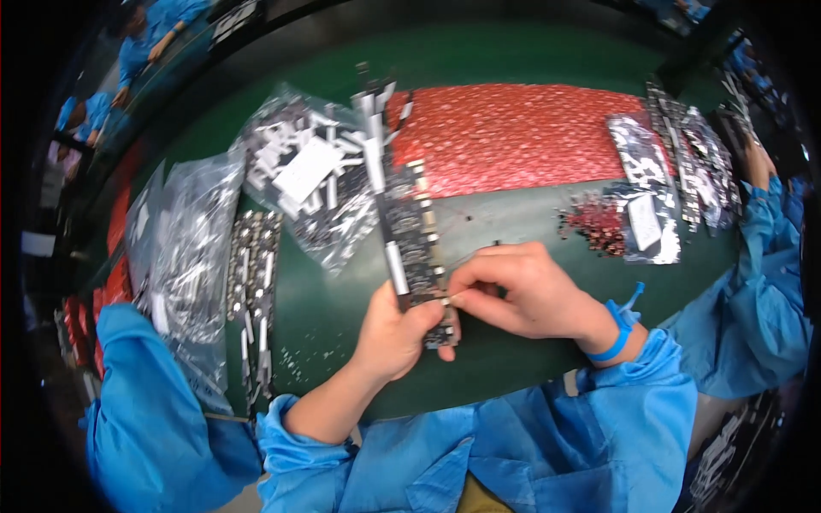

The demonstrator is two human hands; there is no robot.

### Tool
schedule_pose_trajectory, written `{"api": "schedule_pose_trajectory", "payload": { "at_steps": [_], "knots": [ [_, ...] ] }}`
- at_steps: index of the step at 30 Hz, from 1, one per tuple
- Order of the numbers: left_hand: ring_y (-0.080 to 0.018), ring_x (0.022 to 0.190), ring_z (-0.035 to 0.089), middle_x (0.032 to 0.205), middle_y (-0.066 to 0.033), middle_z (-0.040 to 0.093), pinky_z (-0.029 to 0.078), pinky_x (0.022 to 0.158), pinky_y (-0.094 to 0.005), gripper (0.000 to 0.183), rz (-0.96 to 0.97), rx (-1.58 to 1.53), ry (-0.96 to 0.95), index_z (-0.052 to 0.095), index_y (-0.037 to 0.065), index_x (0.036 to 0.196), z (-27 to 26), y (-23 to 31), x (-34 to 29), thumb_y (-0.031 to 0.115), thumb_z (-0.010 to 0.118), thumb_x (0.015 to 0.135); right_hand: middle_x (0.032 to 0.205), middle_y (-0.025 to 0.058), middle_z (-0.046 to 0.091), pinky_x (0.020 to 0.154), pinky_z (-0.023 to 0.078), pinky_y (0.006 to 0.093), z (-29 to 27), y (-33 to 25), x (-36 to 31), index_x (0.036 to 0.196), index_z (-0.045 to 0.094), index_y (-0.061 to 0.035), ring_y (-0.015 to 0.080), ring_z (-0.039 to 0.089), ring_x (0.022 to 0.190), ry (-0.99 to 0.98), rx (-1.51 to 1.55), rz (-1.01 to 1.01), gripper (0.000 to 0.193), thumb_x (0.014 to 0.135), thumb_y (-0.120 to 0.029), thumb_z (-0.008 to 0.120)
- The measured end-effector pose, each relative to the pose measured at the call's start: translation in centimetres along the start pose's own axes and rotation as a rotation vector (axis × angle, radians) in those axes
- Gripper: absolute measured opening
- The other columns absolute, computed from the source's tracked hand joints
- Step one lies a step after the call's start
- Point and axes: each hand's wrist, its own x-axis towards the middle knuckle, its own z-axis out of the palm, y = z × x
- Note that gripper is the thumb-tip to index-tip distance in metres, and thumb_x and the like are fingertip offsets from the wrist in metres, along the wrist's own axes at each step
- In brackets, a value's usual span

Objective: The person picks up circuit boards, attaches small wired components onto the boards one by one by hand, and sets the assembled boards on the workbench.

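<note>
A long, narrow circuit board (413, 227) with a dark strip and white pieces along its left side stands upright in the picture before me. My left hand (392, 332) is closed round its lower end, thumb on top. At the board's lower right edge, my right hand (526, 291) pinches with thumb and forefinger; whatever is between those fingertips is too small to make out. A blue wrist strap (623, 332) circles my right wrist. Left of the board lies a clear bag (295, 175) of white-and-black parts. Several more boards (254, 265) lie in a row further left.
Red bubble wrap (522, 137) covers the back of the green table (505, 380). Small dark-red parts (596, 224) lie loose beside a silver bag (654, 227) at the right. A large clear bag (195, 248) lies left. Blue-sleeved co-workers (748, 291) sit close on both sides.
</note>
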Motion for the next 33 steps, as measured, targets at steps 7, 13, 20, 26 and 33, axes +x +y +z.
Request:
{"api": "schedule_pose_trajectory", "payload": {
  "at_steps": [7, 13, 20, 26, 33],
  "knots": [
    [-0.0187, 0.053, 0.051, 0.067, -0.0129, 0.049, 0.044, 0.039, -0.0248, 0.011, 0.077, 0.005, 0.199, 0.037, -0.001, 0.081, -0.4, 0.4, 0.2, 0.005, 0.041, 0.072, 0.065, 0.0089, 0.052, 0.047, 0.041, 0.0241, -2.5, 0.1, 0.0, 0.077, 0.051, -0.0033, 0.0182, 0.053, 0.056, -0.010, -0.226, -0.001, 0.018, 0.060, -0.009, 0.056],
    [-0.0181, 0.054, 0.051, 0.067, -0.0133, 0.049, 0.043, 0.041, -0.0234, 0.011, 0.107, -0.023, 0.190, 0.037, 0.000, 0.081, -0.4, 0.4, 0.3, 0.006, 0.042, 0.073, 0.054, 0.0078, 0.051, 0.047, 0.039, 0.0247, -8.1, 4.6, -1.0, 0.064, 0.052, -0.0012, 0.0161, 0.050, 0.050, 0.261, -0.628, 0.436, 0.011, 0.060, -0.011, 0.055],
    [-0.0172, 0.055, 0.052, 0.068, -0.0133, 0.050, 0.042, 0.041, -0.0224, 0.015, 0.130, 0.076, 0.187, 0.037, 0.000, 0.082, -0.2, 0.7, 0.4, 0.002, 0.046, 0.069, 0.057, 0.0073, 0.052, 0.051, 0.039, 0.0301, -7.0, 5.7, -0.6, 0.058, 0.053, -0.0056, 0.0212, 0.051, 0.057, 0.086, -0.842, 0.669, 0.011, 0.056, -0.015, 0.057],
    [-0.0178, 0.060, 0.052, 0.072, -0.0142, 0.051, 0.043, 0.046, -0.0241, 0.020, 0.081, 0.042, 0.166, 0.034, 0.001, 0.086, -0.7, 0.7, 0.3, 0.001, 0.045, 0.069, 0.055, 0.0081, 0.050, 0.051, 0.037, 0.0336, -6.3, 5.7, -0.6, 0.055, 0.050, -0.0052, 0.0243, 0.049, 0.058, 0.035, -0.862, 0.567, 0.007, 0.058, -0.011, 0.053],
    [-0.0197, 0.063, 0.051, 0.076, -0.0112, 0.047, 0.046, 0.052, -0.0304, 0.027, -0.009, -0.052, 0.176, 0.028, 0.004, 0.091, -0.4, 0.6, 0.3, 0.002, 0.044, 0.071, 0.063, 0.0038, 0.047, 0.056, 0.034, 0.0289, -3.0, 2.6, 0.6, 0.067, 0.045, -0.0052, 0.0196, 0.045, 0.060, -0.005, -0.555, -0.168, 0.010, 0.061, -0.005, 0.053]
  ]
}}
